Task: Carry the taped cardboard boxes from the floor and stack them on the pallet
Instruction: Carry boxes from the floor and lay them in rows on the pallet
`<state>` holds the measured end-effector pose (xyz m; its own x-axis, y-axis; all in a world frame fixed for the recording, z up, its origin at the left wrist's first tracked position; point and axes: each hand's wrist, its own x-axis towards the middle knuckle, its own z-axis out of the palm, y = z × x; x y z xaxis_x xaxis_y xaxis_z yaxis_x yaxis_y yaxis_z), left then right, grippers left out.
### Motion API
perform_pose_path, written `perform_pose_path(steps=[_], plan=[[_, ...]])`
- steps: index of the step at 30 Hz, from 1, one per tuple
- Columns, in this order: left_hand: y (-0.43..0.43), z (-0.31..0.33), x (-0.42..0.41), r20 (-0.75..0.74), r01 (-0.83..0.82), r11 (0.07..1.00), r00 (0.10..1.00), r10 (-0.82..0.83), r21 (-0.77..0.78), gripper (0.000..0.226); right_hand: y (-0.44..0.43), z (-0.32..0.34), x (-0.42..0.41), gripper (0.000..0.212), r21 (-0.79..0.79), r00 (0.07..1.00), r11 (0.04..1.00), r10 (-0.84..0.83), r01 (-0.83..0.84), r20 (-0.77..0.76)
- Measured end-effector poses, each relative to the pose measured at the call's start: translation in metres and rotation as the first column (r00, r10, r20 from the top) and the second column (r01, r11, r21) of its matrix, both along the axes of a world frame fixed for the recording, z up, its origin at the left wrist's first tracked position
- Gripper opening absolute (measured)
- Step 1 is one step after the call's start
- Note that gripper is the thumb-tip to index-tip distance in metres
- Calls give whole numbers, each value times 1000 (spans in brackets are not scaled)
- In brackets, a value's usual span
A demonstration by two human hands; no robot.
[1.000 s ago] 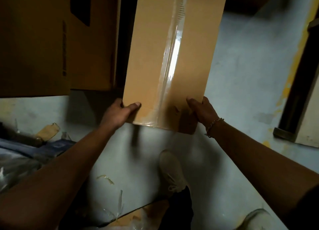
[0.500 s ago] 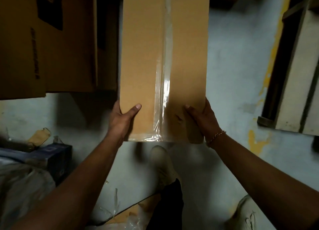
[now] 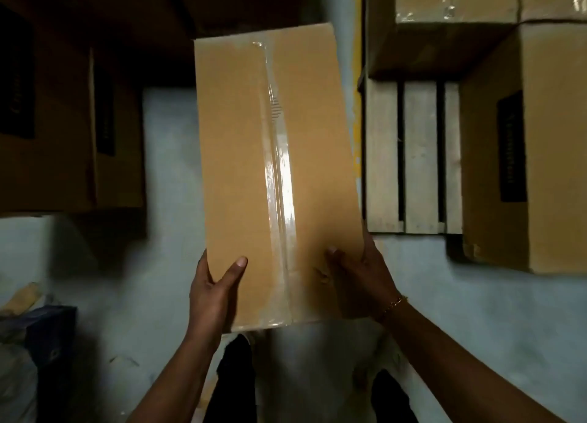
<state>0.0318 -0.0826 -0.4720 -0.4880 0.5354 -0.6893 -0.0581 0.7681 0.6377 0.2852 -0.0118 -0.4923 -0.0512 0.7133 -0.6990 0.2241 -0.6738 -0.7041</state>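
I hold a long taped cardboard box (image 3: 235,168) in front of me, above the floor, with clear tape running down its top seam. My left hand (image 3: 212,292) grips its near left corner, thumb on top. My right hand (image 3: 362,279) grips the near right corner, thumb on top and a bracelet at the wrist. The wooden pallet (image 3: 416,155) lies to the right with bare slats showing. Two taped boxes stand on it: one at its far end (image 3: 451,6), one on its right side (image 3: 546,155).
Large cardboard boxes (image 3: 63,130) stand on the floor at the left. A dark blue box (image 3: 47,330) and plastic wrap lie at the lower left. A yellow floor line (image 3: 358,127) runs beside the pallet. My legs show below the held box.
The view has swung right: the pallet and the boxes on it have come fully into sight. The held box has come nearer, so its far end now shows, with both hands still gripping its near corners.
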Motion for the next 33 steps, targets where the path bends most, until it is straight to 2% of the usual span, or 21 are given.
perform_pose_path(steps=[3,8,14,17,20,25,28,33], plan=[[5,14,73,14,37,999,999,-38,33,69,6,12,78,67,20,999,999,24,-25,35],[12,15,192,51,74,996,996,-77,55,66,3,22,201,75,3,998,1000,-10,10,70],[1,-4,280,106,153,987,982,-157,44,67,-35,9,294,73,-15,991,994,-108,109,79],[-13,-20,303,117,198,980,973,-200,29,67,-59,-4,318,71,-54,984,986,-152,157,91],[-25,-36,319,102,238,971,966,-238,13,66,-72,-22,331,60,-106,978,976,-180,191,105],[-36,-59,334,99,282,959,955,-279,-16,63,-82,-47,343,56,-212,959,945,-207,247,195],[-35,-68,341,92,313,949,947,-308,-36,59,-85,-57,352,53,-226,951,940,-203,256,232],[-32,-76,344,140,383,917,920,-367,-112,62,-91,-63,365,63,-267,938,913,-244,308,248]])
